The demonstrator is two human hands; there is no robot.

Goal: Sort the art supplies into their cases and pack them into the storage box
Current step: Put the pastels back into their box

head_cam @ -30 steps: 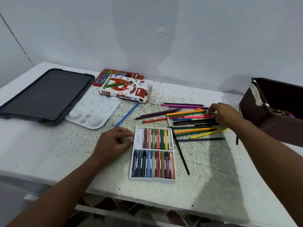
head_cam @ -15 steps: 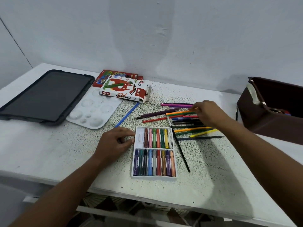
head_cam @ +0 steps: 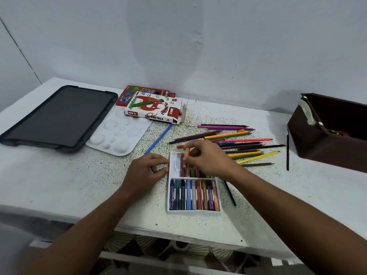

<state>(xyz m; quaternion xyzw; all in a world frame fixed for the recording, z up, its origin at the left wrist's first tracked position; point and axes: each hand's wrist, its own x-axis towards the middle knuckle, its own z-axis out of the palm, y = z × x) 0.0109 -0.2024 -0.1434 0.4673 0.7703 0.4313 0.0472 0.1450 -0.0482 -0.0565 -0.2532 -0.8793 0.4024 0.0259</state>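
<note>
Holding an orange pastel (head_cam: 186, 155) in a pinch, your right hand (head_cam: 208, 158) sits over the top row of the tray (head_cam: 193, 212), near the middle of the frame. The pastel points down at the tray's top left corner, next to an empty slot there. Your left hand (head_cam: 146, 171) rests on the table (head_cam: 59, 185) with its fingers curled, and the fingertips touch the tray's left edge. It holds nothing that you can see.

The tray's bottom row is full of pastels (head_cam: 195, 194) lying side by side. Your right hand hides part of the top row.

Loose pencils (head_cam: 238, 144) lie in a heap just right of and above the tray. A blue pencil (head_cam: 158, 138) lies alone, up and left of the tray. A black pencil (head_cam: 229, 192) sticks out from under your right wrist.

The pastel box (head_cam: 155, 108) lies above the middle, partly on a red pack (head_cam: 127, 94) and a white palette (head_cam: 117, 133). A dark tablet (head_cam: 59, 118) fills the left side. The brown storage box (head_cam: 327, 133) stands open at the right edge, well apart from the tray, with a thin dark stick (head_cam: 287, 149) just beside it.
</note>
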